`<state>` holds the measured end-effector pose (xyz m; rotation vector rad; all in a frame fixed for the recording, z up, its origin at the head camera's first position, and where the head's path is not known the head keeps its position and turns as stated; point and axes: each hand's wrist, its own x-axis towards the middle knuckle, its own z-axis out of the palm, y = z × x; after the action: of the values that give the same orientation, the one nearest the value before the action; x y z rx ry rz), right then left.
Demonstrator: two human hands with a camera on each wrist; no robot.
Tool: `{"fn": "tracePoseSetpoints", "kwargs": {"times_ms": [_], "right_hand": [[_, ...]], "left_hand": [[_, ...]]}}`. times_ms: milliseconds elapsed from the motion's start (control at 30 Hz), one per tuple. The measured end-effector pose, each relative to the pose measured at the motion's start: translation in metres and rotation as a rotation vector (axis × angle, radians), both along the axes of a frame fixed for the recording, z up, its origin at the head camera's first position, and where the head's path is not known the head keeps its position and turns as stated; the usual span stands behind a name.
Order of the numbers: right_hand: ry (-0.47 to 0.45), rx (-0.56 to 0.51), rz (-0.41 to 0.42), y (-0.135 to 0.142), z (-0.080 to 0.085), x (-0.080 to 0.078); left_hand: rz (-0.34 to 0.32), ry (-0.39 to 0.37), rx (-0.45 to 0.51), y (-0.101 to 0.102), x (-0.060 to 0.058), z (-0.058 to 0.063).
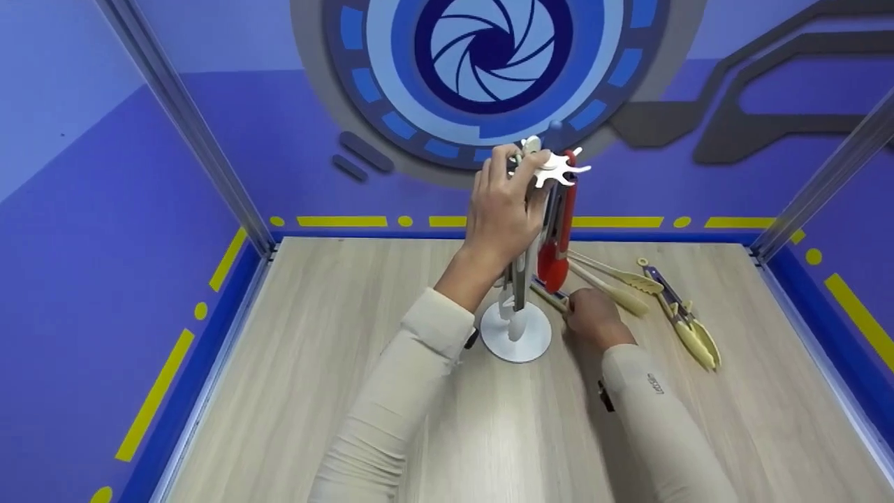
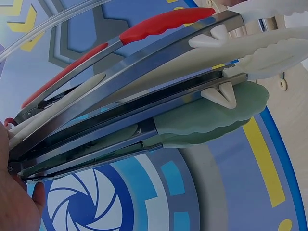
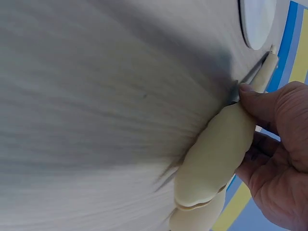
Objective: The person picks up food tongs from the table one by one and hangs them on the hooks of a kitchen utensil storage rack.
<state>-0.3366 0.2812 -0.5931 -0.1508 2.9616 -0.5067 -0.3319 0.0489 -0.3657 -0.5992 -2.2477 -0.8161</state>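
Observation:
My left hand (image 1: 506,202) grips the top of a white utensil stand (image 1: 515,349), its fingers curled beside the white hook ring (image 1: 557,170). Several tongs hang there: red tongs (image 1: 554,269) on the right, and, in the left wrist view, green-headed tongs (image 2: 211,115) and steel tongs with pale heads (image 2: 281,53). The left hand (image 2: 19,202) is at their upper ends and hides part of them. Low beside the stand's base, my right hand (image 1: 597,318) pinches cream-headed tongs (image 3: 216,154) between thumb and fingers, close over the table.
Right of the stand, a cream slotted utensil (image 1: 639,281) and another cream utensil (image 1: 628,302) lie on the wooden table (image 1: 349,391). Farther right lie cream-headed tongs (image 1: 688,328) with dark handles. Blue printed walls (image 1: 230,140) and metal posts (image 1: 174,105) enclose the table.

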Motion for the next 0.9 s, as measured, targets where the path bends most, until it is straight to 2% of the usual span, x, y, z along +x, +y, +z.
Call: {"fn": "tracePoseSetpoints", "kwargs": {"times_ms": [300,567,733,900], "right_hand": [[0.012,-0.136,-0.051,0.01,-0.005,0.008],[0.056,-0.227,-0.056,0.021,-0.003,0.022],[0.129,-0.281,-0.097,0.025,-0.004,0.027],[0.242,-0.349,-0.17,0.027,-0.003,0.032]], "left_hand": [[0.006,0.0,-0.009,-0.001,0.0,0.003],[0.011,-0.016,-0.005,-0.001,0.0,0.002],[0.014,-0.023,-0.023,-0.001,0.0,0.002],[0.019,-0.034,-0.058,-0.002,0.0,0.002]]}}
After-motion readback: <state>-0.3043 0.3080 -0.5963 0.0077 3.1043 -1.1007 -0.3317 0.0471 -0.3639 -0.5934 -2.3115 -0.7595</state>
